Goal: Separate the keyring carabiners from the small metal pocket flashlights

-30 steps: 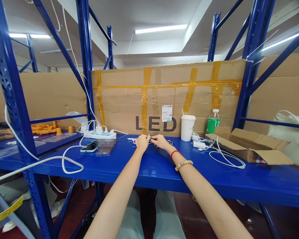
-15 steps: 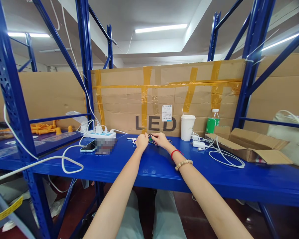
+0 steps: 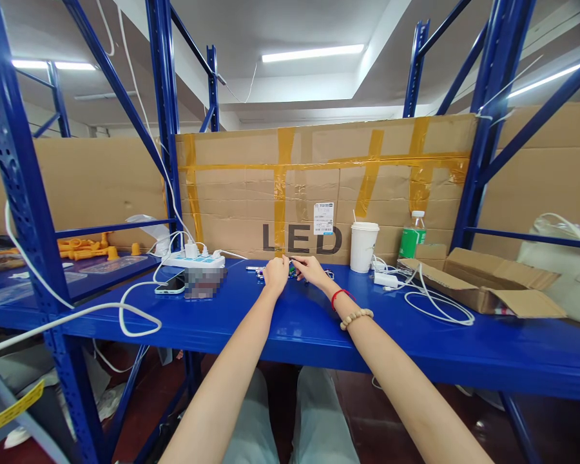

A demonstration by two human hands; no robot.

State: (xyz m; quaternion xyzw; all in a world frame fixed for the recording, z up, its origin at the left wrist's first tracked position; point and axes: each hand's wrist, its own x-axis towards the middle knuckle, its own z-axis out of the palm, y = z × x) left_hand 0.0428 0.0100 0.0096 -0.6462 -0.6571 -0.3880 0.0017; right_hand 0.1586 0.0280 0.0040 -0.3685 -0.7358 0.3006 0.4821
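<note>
Both of my hands are close together over the far middle of the blue table. My left hand (image 3: 275,274) is closed, thumb and fingertips together; what it holds is too small to make out. Just to its right, my right hand (image 3: 310,269) pinches at a small dark, thin piece (image 3: 294,260) that I cannot name. Around and behind the hands lie small pen-like sticks (image 3: 255,268), white and dark, partly hidden by my fingers. A red cord and a beaded bracelet are on my right wrist.
Left of the hands are a power strip (image 3: 193,260), a phone (image 3: 171,283) and a blurred block. To the right stand a white cup (image 3: 364,247), a green-labelled bottle (image 3: 412,236), a charger with cable (image 3: 439,309) and an open cardboard box (image 3: 483,283). Cardboard (image 3: 241,193) walls the back.
My right hand's fingertips have shifted slightly, and the colourful small bits between the hands look rearranged. My left hand stays almost in place, and everything else is unmoved.
</note>
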